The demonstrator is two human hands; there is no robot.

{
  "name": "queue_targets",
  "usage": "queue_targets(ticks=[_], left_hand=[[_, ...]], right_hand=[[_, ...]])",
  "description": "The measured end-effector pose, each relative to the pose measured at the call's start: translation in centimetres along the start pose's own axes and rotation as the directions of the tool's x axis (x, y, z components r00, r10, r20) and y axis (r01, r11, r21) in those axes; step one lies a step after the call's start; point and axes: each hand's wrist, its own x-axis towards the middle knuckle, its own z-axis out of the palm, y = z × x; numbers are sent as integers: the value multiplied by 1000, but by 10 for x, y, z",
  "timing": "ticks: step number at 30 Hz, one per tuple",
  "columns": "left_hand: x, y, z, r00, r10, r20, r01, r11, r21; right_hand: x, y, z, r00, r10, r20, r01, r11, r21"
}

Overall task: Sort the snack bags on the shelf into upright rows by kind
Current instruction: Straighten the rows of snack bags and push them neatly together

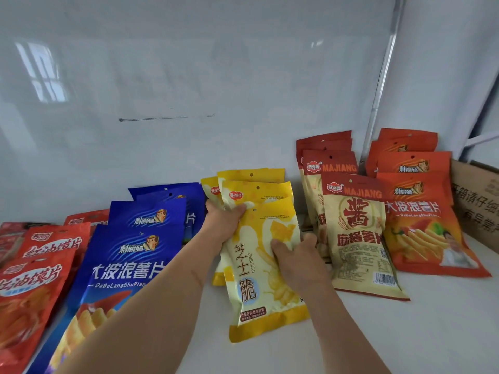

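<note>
Both hands (224,222) seemingly around yellow bag (259,268)

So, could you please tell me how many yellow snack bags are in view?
4: the front bag gripped by both hands, one right behind it, and two further back, one at left, one rearmost. More may be hidden.
</note>
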Motion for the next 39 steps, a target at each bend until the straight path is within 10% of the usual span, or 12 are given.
queue_targets(ticks=[6,11,22,31,39], left_hand=[[-11,11,0,888,426,-172,-285,804,521],[1,34,13,830,542,132,-432,475,767],[19,11,26,930,306,204,-351,578,736],[3,19,22,881,455,127,-298,326,897],[-33,10,18,957,289,-22,-170,622,765]], right_hand=[[0,-4,2,973,-151,-177,130,984,-123],[9,-8,17,968,-209,-141,163,946,-280],[23,0,32,982,-159,-102,132,963,-233],[-3,6,20,988,-149,-35,134,954,-267],[-33,25,20,988,-153,-16,146,966,-214]])
